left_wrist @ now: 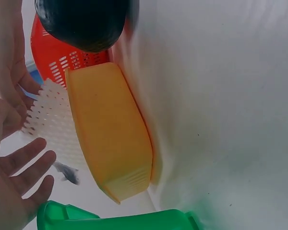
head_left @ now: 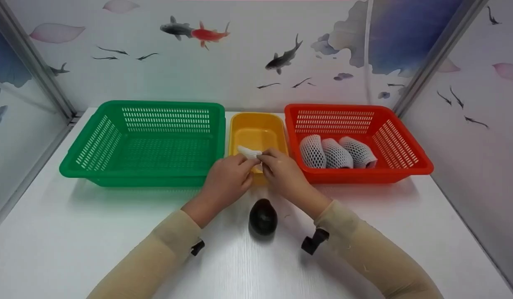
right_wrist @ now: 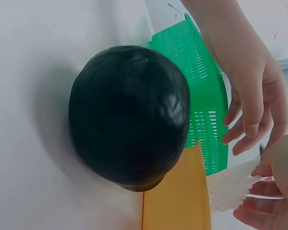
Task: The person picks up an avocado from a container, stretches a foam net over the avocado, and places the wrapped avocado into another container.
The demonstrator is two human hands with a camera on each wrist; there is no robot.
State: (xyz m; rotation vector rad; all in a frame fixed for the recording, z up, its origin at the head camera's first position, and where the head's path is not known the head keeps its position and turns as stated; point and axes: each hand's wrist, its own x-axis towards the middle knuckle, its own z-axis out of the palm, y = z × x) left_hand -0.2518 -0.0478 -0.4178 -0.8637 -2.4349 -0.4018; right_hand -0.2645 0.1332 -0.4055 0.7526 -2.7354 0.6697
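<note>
Over the yellow tray (head_left: pixel 258 121), both hands are at a white foam net sleeve (head_left: pixel 248 152). My left hand (head_left: pixel 226 179) pinches it between thumb and index finger, the other fingers loosely extended in the left wrist view. From the other side, my right hand (head_left: pixel 284 173) pinches the sleeve's edge. The sleeve (left_wrist: pixel 57 122) hangs flattened, with its scalloped edge showing in the left wrist view. On the white table just below the hands lies a dark avocado (head_left: pixel 263 218), unwrapped; it looms large in the right wrist view (right_wrist: pixel 129 115).
At the left stands a green basket (head_left: pixel 142 181) with a slotted bottom. A red basket (head_left: pixel 356 177) on the right holds three items in white foam nets (head_left: pixel 312 151). Printed wall panels (head_left: pixel 240 74) enclose the table at the back and sides.
</note>
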